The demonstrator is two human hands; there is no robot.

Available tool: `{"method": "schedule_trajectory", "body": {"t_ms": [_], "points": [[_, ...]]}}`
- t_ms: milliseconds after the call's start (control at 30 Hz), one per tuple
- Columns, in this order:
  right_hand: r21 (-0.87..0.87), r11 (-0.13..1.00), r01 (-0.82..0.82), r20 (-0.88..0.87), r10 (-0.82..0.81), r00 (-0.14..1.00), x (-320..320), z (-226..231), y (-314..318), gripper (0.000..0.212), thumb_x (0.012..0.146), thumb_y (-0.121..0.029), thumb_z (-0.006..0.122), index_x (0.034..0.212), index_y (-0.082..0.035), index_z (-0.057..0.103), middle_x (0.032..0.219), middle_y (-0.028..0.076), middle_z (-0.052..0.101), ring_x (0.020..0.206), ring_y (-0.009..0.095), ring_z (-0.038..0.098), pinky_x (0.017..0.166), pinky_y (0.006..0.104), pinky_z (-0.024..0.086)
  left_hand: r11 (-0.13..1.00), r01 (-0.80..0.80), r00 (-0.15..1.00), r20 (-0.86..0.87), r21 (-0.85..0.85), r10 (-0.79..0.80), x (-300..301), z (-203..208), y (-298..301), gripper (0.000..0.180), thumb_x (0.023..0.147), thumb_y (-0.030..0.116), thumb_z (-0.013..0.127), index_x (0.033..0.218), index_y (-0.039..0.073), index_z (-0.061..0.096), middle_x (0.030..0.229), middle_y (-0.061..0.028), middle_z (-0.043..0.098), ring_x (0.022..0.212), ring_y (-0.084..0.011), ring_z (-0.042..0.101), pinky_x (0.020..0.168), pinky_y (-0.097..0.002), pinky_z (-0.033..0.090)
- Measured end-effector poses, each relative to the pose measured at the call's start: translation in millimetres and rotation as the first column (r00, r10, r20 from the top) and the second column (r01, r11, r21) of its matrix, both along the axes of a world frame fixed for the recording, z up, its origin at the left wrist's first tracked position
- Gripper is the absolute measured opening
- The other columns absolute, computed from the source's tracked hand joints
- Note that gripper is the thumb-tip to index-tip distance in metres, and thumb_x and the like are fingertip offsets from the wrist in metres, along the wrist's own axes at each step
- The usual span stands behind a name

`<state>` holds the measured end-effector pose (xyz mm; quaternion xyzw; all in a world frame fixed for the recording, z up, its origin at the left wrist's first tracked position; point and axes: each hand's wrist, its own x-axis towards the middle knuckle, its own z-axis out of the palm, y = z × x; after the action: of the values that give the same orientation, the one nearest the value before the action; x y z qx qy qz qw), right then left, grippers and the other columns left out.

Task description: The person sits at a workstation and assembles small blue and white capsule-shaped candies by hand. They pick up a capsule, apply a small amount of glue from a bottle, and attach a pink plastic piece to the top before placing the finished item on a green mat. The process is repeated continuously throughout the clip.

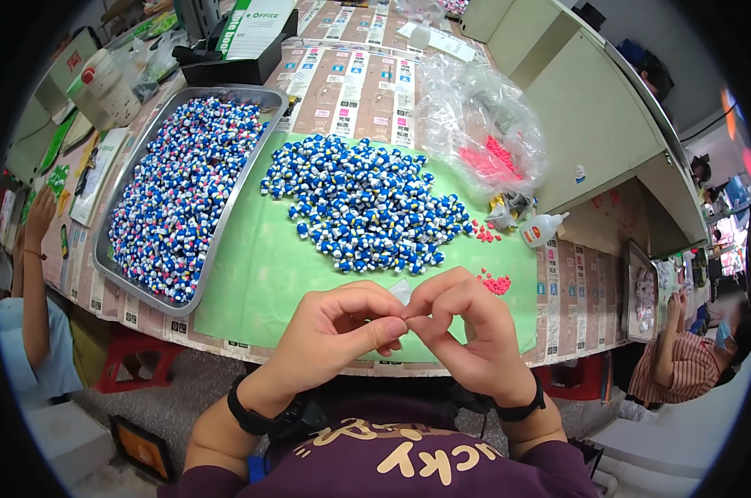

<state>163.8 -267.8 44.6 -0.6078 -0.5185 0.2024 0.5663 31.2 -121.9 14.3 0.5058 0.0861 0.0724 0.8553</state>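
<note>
My left hand and my right hand meet fingertip to fingertip over the near edge of a green mat. Both pinch at the same spot; whatever is between the fingers is hidden or too small to name. Just behind the fingertips shows a small whitish piece. Beyond my hands lies a wide heap of small blue-and-white figure-like pieces with yellow bits. Right of the heap are two little groups of small red-pink parts, a nearer one and a farther one.
A metal tray full of similar pieces stands at the left. Toward the right are a white squeeze bottle, a clear plastic bag with pink parts, and a pale cabinet. A black box stands behind. Other people sit at both sides.
</note>
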Motion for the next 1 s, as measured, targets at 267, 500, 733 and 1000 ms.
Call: {"method": "schedule_trajectory", "body": {"t_ms": [267,500,733,1000], "points": [[-0.092,0.993,-0.076,-0.055,0.071,0.996,1,5,4,0.020,0.082,0.009,0.065,0.084,-0.004,0.050,0.091,0.008,0.062,0.082,0.018,0.060,0.073,0.0290,0.048,0.917,-0.042,0.999,0.022,0.397,0.036,-9,3,13,0.009,0.088,0.003,0.070,0.095,0.000,0.073,0.088,-0.0053,0.065,0.075,-0.0109,0.062,0.064,-0.0238,0.048],[-0.242,0.950,-0.200,-0.023,0.200,0.980,11,8,6,0.021,0.078,0.011,0.062,0.080,-0.004,0.048,0.087,0.008,0.059,0.083,0.021,0.060,0.074,0.0301,0.048,0.869,0.007,0.999,0.034,0.494,-0.027,-11,-2,17,0.010,0.087,0.001,0.069,0.096,0.000,0.073,0.090,-0.0064,0.067,0.077,-0.0119,0.063,0.066,-0.0246,0.048],[-0.395,0.919,-0.006,0.289,0.131,0.948,33,-2,8,0.019,0.075,0.011,0.059,0.082,-0.002,0.047,0.080,0.011,0.054,0.077,0.029,0.057,0.071,0.0360,0.046,0.891,-0.267,0.962,0.042,0.368,0.271,-16,-17,24,0.023,0.089,-0.002,0.065,0.111,0.001,0.070,0.106,-0.0074,0.066,0.097,-0.0140,0.064,0.082,-0.0260,0.053],[-0.419,0.906,0.054,0.467,0.164,0.869,31,-2,15,0.018,0.077,0.009,0.059,0.086,-0.001,0.048,0.077,0.011,0.054,0.075,0.031,0.058,0.067,0.0377,0.046,0.877,-0.264,0.957,-0.003,0.402,0.289,-18,-15,20,0.025,0.089,-0.001,0.066,0.114,0.000,0.068,0.107,-0.0076,0.064,0.097,-0.0148,0.064,0.084,-0.0275,0.055]]}}
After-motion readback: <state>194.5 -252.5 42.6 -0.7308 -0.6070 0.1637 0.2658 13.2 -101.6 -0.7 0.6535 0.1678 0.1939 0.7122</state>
